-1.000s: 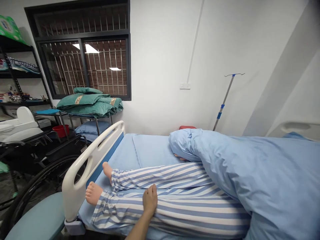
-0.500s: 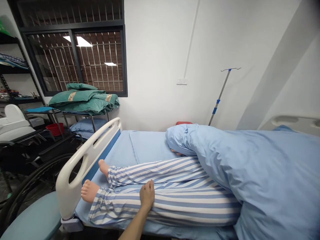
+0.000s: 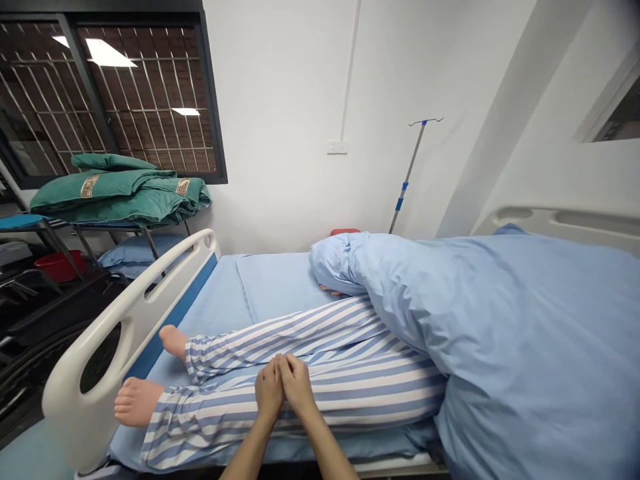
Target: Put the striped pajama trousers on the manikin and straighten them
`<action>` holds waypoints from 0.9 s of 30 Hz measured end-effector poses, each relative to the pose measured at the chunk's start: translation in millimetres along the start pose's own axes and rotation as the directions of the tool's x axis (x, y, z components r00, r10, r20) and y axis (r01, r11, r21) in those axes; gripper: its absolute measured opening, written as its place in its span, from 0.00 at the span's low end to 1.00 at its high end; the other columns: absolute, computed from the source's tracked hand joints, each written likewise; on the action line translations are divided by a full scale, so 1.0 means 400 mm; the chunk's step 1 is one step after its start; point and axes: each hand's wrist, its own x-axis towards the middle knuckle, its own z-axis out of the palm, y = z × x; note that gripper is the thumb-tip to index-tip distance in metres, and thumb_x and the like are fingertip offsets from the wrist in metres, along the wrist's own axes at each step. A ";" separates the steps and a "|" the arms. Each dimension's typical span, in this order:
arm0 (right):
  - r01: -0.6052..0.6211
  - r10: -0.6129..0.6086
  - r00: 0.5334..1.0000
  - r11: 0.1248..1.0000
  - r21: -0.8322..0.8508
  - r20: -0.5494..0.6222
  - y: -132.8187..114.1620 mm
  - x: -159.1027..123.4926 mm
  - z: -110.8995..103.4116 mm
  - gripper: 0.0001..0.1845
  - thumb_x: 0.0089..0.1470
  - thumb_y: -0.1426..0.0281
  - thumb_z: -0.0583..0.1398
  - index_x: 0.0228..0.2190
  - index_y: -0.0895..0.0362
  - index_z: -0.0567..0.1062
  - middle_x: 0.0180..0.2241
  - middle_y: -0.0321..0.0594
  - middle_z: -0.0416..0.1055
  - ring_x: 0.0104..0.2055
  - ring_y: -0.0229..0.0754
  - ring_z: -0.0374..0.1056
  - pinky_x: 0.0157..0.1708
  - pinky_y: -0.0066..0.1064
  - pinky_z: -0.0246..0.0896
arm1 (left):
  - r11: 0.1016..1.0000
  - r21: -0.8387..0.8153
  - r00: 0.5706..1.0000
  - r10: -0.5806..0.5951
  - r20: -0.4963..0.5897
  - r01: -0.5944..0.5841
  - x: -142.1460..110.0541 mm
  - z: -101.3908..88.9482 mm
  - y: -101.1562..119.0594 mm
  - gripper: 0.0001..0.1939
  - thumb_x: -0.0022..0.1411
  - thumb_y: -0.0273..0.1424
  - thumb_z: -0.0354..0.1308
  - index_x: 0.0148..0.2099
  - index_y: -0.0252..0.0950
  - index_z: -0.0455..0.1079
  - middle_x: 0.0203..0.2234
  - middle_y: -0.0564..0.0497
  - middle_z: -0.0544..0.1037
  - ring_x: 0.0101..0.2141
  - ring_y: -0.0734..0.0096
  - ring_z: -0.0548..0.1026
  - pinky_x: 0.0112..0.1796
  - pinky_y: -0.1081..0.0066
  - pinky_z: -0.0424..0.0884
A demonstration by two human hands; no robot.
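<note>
The left hand (image 3: pixel 269 390) and right hand (image 3: pixel 299 385) rest on blue-striped pyjama trousers (image 3: pixel 365 390). Their fingers (image 3: pixel 286 365) press together, tips touching.

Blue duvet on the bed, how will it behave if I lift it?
The blue duvet will probably be floppy: it sags and folds over the striped trousers. Its puffy bulk suggests it's fairly light for its size, though awkward to grip.
</note>
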 end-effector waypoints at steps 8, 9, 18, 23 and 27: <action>-0.080 0.078 0.994 0.996 -0.027 -0.073 0.102 0.009 0.026 0.19 0.52 0.60 0.50 0.15 0.56 0.59 0.15 0.31 0.57 0.20 0.34 0.52 0.22 0.26 0.46 | 0.999 -0.034 1.000 -0.004 -0.010 0.003 0.005 0.023 -0.013 0.21 0.62 0.37 0.38 0.43 0.36 0.71 0.37 0.45 0.78 0.39 0.65 0.73 0.40 0.69 0.65; -0.076 0.076 0.994 0.997 -0.006 -0.076 0.102 0.009 0.023 0.19 0.52 0.60 0.50 0.15 0.56 0.59 0.15 0.31 0.57 0.21 0.34 0.52 0.22 0.26 0.46 | 0.999 -0.034 1.000 0.002 -0.014 -0.002 0.004 0.024 -0.014 0.21 0.62 0.37 0.39 0.43 0.36 0.71 0.37 0.45 0.78 0.39 0.65 0.73 0.39 0.69 0.65; -0.121 0.148 0.985 0.960 0.253 -0.089 0.102 0.032 -0.007 0.22 0.48 0.55 0.52 0.13 0.55 0.58 0.12 0.29 0.52 0.18 0.34 0.50 0.20 0.27 0.49 | 0.915 -0.403 1.000 -0.002 -0.010 -0.002 0.038 -0.023 0.117 0.24 0.61 0.43 0.36 0.17 0.38 0.54 0.13 0.55 0.63 0.19 0.75 0.63 0.25 0.74 0.60; -0.197 0.250 0.962 0.915 0.351 -0.112 0.112 0.039 -0.016 0.22 0.48 0.53 0.51 0.13 0.54 0.57 0.11 0.28 0.49 0.16 0.33 0.47 0.17 0.26 0.46 | 0.833 -0.547 0.996 -0.090 0.001 0.076 0.029 0.006 0.151 0.24 0.61 0.45 0.34 0.18 0.39 0.52 0.12 0.55 0.61 0.18 0.75 0.62 0.23 0.74 0.60; -0.188 0.251 0.959 0.909 0.373 -0.130 0.119 0.036 -0.018 0.20 0.47 0.54 0.53 0.15 0.55 0.59 0.14 0.30 0.55 0.19 0.34 0.52 0.21 0.26 0.52 | 0.961 -0.275 0.999 -0.021 -0.045 0.008 0.000 0.051 0.100 0.21 0.61 0.41 0.37 0.26 0.37 0.65 0.23 0.47 0.74 0.28 0.68 0.72 0.31 0.71 0.64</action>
